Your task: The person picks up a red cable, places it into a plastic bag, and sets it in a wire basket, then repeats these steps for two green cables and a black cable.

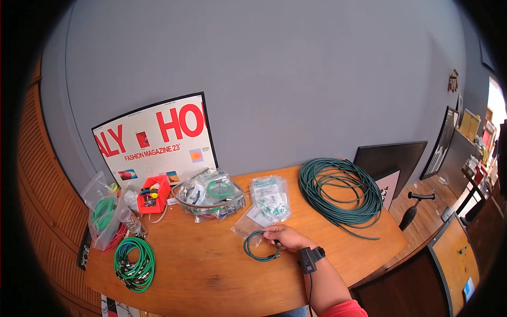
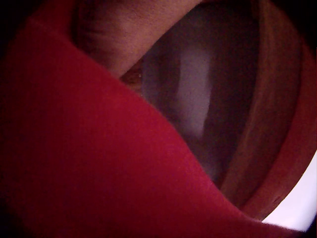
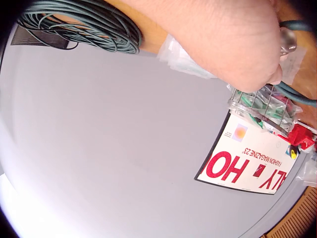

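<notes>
My right hand (image 1: 285, 238) grips a small coil of dark green cable (image 1: 252, 252) above the table's front middle, with metal connectors near the fingers. In the right wrist view the hand (image 3: 247, 44) covers most of the coil; a silver connector (image 3: 288, 41) and cable loops (image 3: 296, 94) stick out past it. Under the coil's upper side lies a clear plastic bag (image 1: 244, 226). The left hand is out of the head view; in the left wrist view, red cloth (image 2: 99, 148) fills much of the picture beside some skin (image 2: 124, 29), too little to tell how the fingers lie.
On the wooden table (image 1: 200, 285) are a large dark green cable coil (image 1: 377, 203), bagged parts (image 1: 270, 198), a wire basket (image 1: 182, 203) of bags, a red bin (image 1: 161, 185), a green cable bundle (image 1: 150, 264) and a bag of cables (image 1: 103, 216). A poster (image 1: 174, 129) leans behind.
</notes>
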